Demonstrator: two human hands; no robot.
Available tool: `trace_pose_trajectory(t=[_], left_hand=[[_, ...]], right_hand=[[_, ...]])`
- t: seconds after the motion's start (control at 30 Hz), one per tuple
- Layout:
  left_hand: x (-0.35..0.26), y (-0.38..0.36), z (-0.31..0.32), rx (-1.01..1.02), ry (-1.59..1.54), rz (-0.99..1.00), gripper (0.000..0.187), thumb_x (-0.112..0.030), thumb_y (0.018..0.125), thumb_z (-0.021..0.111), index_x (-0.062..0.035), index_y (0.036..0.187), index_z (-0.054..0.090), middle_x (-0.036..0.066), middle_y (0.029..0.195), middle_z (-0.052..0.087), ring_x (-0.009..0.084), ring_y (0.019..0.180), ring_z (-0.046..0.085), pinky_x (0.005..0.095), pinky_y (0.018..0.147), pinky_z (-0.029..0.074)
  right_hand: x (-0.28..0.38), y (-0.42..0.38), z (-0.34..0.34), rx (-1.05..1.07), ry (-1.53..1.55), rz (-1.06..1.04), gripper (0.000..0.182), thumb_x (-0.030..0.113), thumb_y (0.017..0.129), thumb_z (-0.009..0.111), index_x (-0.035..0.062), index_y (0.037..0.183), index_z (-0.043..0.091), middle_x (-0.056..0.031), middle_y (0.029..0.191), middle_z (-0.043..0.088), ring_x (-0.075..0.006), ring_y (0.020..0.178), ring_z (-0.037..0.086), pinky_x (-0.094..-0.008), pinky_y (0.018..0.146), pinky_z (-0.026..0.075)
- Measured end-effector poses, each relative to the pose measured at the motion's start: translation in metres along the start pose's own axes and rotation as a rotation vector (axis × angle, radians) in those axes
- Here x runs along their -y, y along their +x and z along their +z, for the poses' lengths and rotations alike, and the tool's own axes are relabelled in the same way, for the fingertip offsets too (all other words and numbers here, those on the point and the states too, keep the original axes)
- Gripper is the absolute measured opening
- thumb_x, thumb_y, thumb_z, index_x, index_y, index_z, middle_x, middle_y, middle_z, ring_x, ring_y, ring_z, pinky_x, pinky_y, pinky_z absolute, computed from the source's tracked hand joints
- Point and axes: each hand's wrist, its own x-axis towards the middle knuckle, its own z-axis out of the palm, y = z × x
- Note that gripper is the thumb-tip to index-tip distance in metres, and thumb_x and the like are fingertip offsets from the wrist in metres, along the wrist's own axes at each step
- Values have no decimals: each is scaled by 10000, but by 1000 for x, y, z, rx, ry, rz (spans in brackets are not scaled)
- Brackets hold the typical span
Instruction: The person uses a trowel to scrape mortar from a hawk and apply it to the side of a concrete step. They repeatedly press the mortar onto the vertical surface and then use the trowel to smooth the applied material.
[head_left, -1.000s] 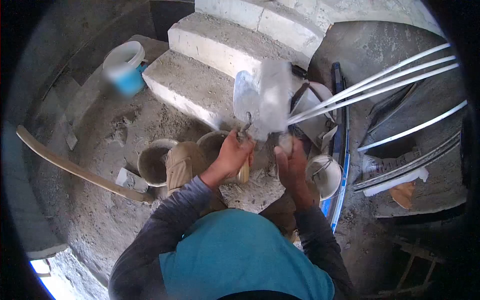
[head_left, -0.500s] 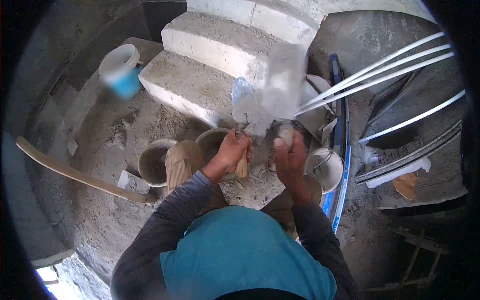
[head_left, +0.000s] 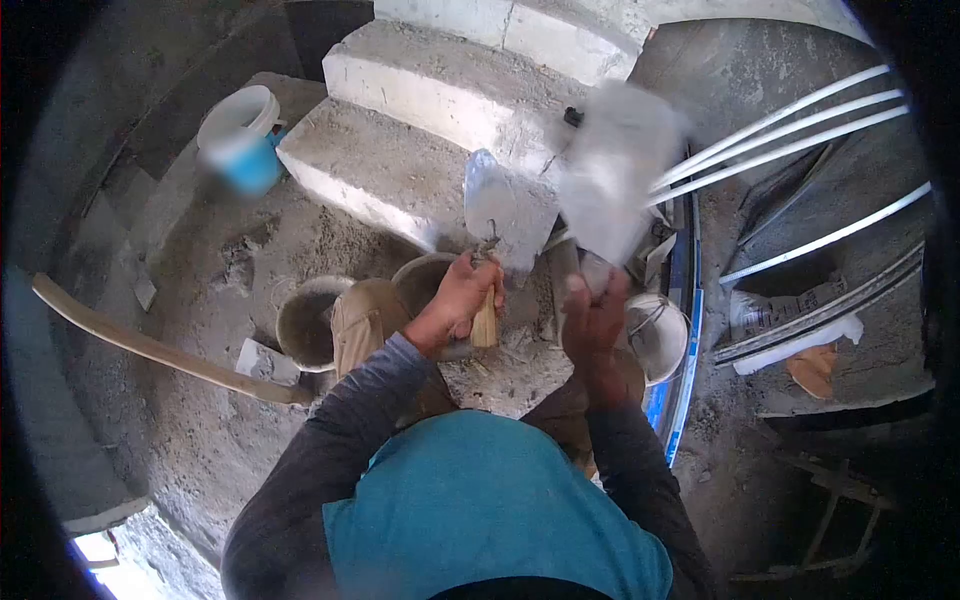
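My left hand (head_left: 463,305) is closed round the wooden handle of a trowel (head_left: 490,208), whose metal blade points away from me towards the steps. In my right hand (head_left: 595,320) is the narrow end of a pale, roughly rectangular thing (head_left: 618,165); motion blurs it, and I cannot make out its kind. Its broad part extends away from me, right of the trowel blade. Close to my left hand are two round mortar-stained buckets (head_left: 305,325), partly hidden by my knee and arm. A whitish bucket (head_left: 658,340) stands beside my right hand.
Concrete steps (head_left: 430,125) rise ahead. A white and blue bucket (head_left: 240,140) stands left. A curved wooden strip (head_left: 160,350) lies at left near a broken block (head_left: 266,362). A blue spirit level (head_left: 688,300) and several white rods (head_left: 790,130) are on the right.
My right hand has tilted the pale thing, its broad end swinging to the right. My left hand and the trowel have hardly moved.
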Motion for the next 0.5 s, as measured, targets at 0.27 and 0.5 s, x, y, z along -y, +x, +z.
trace_pose_trajectory(t=[0.27,0.5], left_hand=[[-1,-3,12,19,-110,-8,140,-149,946,489,-33,995,426,85,655,515,199,514,533,361,469,474],[3,1,4,47,-175,19,209,-138,904,521,-32,1041,405,89,673,533,200,519,544,360,480,487]], right_hand=[[-9,4,-5,397,-303,58,432,286,929,606,-11,1222,495,-154,873,618,-308,776,613,-425,787,495],[-16,-5,0,-8,174,30,427,279,932,599,-8,1221,471,-201,984,603,-332,816,611,-445,784,484]])
